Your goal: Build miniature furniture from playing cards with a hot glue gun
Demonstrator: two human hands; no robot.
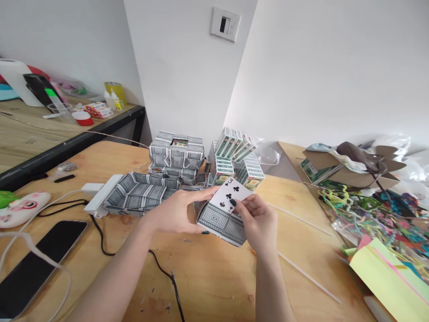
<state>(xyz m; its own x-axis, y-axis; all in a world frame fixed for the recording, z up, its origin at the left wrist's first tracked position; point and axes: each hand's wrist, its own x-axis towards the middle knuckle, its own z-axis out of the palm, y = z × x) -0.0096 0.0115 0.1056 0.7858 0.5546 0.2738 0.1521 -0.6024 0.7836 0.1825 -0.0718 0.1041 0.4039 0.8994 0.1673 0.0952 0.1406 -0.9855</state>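
My left hand (181,210) grips the left side of a small box folded from playing cards (223,223), thumb on top and fingers beneath. The box's grey patterned card backs face me. In my right hand (259,219), pinched between thumb and fingers, is a three of clubs card (231,192), face up against the top of the box. Whether the card is fixed to the box cannot be seen. Behind my left hand lies an open tray built from cards (124,197). A larger card-built box (176,154) stands behind that tray.
Green-and-white card packs (223,167) are stacked behind my hands. A white power strip (103,197), cables and a phone (43,264) occupy the left side. Thin white sticks (308,277) lie at right, beside colourful pipe cleaners (355,219) and yellow paper (385,273).
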